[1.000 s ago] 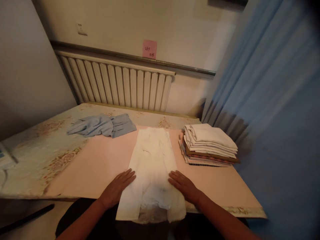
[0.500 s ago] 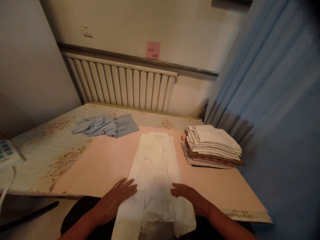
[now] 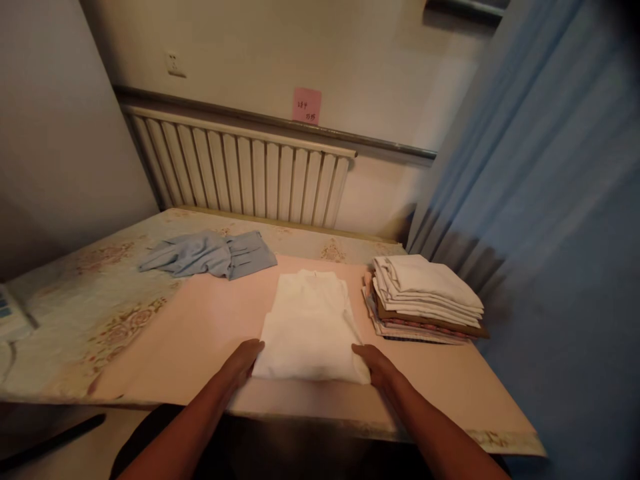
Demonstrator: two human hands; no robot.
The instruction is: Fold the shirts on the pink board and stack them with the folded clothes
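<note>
A white garment, seemingly a shirt (image 3: 310,333), lies on the pink sheet in front of me, its lower part folded up over the rest. My left hand (image 3: 245,358) grips its near left edge, with the thumb on top and the other fingers mostly hidden beneath. At the near right edge, my right hand (image 3: 375,363) holds the cloth the same way, thumb uppermost. The fold between the hands makes a fairly straight near edge, a little way in from the table's front.
A stack of folded clothes (image 3: 427,293) stands to the right, near a blue curtain (image 3: 560,267). A crumpled blue garment (image 3: 210,253) lies at the back left. Behind the table (image 3: 125,327) is a radiator (image 3: 245,170). A white device (image 3: 15,317) sits at the left edge.
The shirt's lower part, which hung over the table's front edge, has been folded up onto the upper part. Both hands went from lying spread on the cloth to gripping its near corners.
</note>
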